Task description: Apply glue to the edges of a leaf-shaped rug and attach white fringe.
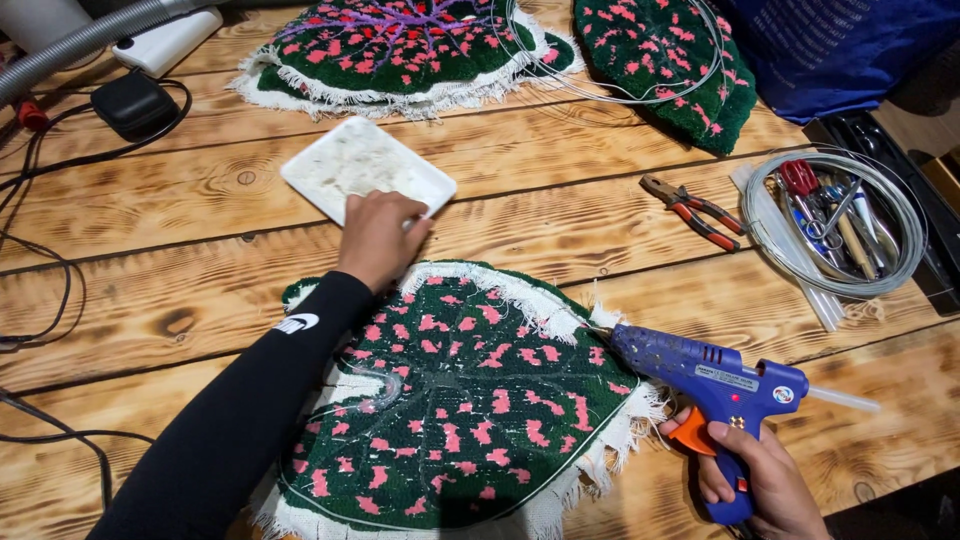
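My left hand (378, 236) reaches out over the table (200, 300), fingers curled together and touching the near edge of the white tray (365, 170); I can't tell if they pinch it or just press on it. My right hand (760, 480) grips the blue glue gun (700, 380) by the handle, fingers wrapped tight, one finger near the orange trigger, nozzle touching the right fringe of the green-and-pink tufted piece (470, 400). That piece lies back side up right in front of me, white fringe around the rim, a thin wire (370, 390) running along its left part, glue threads across the middle.

Judgement: gluing the fringe edge is the step in hand. To do it well I'd keep the nozzle low on the fringe, lay a thin even bead, and steady the piece with the free hand so it doesn't slide.

Well apart: pliers (690, 210) to the right, a wire coil (835, 225) around more tools, two more tufted pieces (400, 50) at the far edge, cables (60, 260) on the left
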